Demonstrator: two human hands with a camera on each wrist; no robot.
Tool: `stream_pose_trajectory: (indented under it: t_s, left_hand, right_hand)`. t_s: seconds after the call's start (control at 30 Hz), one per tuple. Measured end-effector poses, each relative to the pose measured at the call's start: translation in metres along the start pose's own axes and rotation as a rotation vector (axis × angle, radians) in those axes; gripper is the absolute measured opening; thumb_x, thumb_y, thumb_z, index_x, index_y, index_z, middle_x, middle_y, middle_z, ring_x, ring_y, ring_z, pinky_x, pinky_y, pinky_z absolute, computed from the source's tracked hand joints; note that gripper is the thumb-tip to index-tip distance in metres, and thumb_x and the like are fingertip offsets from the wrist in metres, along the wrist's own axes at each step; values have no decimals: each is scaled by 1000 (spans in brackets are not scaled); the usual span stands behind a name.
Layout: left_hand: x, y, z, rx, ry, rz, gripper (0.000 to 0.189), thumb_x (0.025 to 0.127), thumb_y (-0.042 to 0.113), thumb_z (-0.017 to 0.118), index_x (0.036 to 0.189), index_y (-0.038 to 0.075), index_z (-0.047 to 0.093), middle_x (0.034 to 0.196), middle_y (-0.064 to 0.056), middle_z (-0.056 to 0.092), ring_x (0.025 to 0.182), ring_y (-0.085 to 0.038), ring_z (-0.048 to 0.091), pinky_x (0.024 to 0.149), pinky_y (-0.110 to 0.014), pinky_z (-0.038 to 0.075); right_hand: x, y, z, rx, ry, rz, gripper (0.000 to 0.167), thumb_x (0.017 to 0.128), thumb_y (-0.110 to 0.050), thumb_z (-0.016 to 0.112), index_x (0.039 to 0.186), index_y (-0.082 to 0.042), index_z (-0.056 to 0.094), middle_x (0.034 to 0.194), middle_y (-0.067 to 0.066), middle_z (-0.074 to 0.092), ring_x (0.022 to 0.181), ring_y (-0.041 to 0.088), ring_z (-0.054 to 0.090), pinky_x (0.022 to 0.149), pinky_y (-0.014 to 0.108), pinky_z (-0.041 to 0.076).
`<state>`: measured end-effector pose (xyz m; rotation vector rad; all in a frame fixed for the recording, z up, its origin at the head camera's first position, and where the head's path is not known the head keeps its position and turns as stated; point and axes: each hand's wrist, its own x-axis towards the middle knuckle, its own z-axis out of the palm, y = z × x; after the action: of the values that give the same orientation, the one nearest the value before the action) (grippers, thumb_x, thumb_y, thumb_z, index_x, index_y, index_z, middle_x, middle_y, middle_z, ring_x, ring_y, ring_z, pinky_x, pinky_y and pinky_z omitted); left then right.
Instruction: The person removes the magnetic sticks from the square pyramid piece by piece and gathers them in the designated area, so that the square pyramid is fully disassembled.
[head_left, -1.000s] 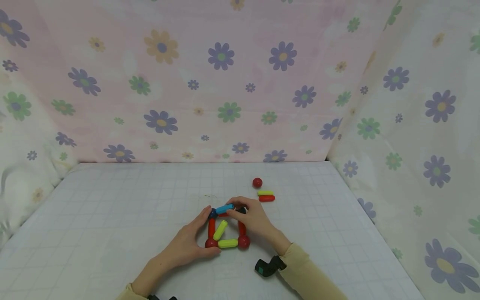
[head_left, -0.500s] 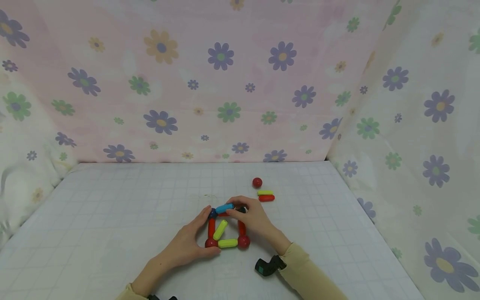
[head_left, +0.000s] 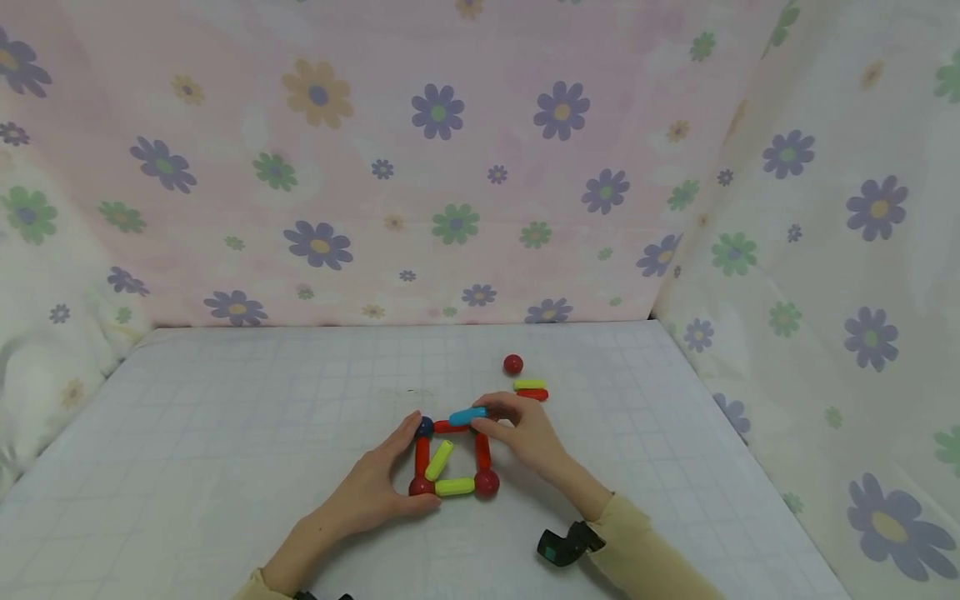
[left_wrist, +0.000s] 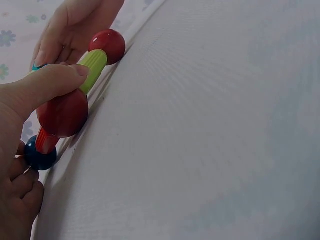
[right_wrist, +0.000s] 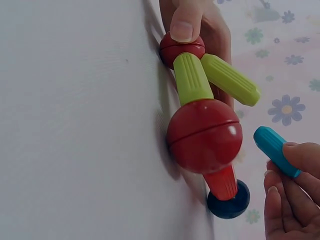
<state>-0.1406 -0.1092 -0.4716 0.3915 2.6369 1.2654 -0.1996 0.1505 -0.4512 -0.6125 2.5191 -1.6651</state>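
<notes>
Four sides of a square frame lay assembled on the white, faintly gridded table [head_left: 225,467]: a ribbed yellow-green plastic rod [head_left: 455,487] along the near side, with ribbed red rods [head_left: 422,457] making up the other three. Glossy red balls formed both near corners, the near-left ball [head_left: 418,487] and the near-right ball [head_left: 486,484]; a dark blue ball [head_left: 425,427] sat at the far left and another dark blue ball [right_wrist: 229,200] at the far right, though my fingers hid the far rod's join there. A second yellow-green rod [head_left: 439,460] slanted up from the near-left ball, its upper end joined to nothing. My left hand [head_left: 375,483] gripped the frame's left side, thumb at the near-left ball and fingers by the far-left one. My right hand [head_left: 528,433] pinched a ribbed bright-blue plastic rod [head_left: 463,417] above the far-right corner; its free end touched nothing in the right wrist view. So the flat base looked done to me, with only one rod rising from it and the blue one unattached. Also unused, beyond my right hand, were a loose red ball [head_left: 513,364], a loose yellow-green rod [head_left: 529,384] and a loose red rod [head_left: 532,394] just beside it. I could read no brand, label or writing on any piece.
</notes>
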Motion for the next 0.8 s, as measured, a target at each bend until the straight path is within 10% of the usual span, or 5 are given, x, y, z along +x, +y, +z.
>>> stream_pose_trajectory:
  t_s: [0.8]
  left_hand:
    - [1,0,0,39,8,2,110,71,54,84,160,25,25,164,5,28,151,-25,29,114,-61,34]
  right_hand:
    - [-18,19,-55,129,173,175,38,90,-28,75,122,-8,69,123,6,69,105,18,65,89,26,57]
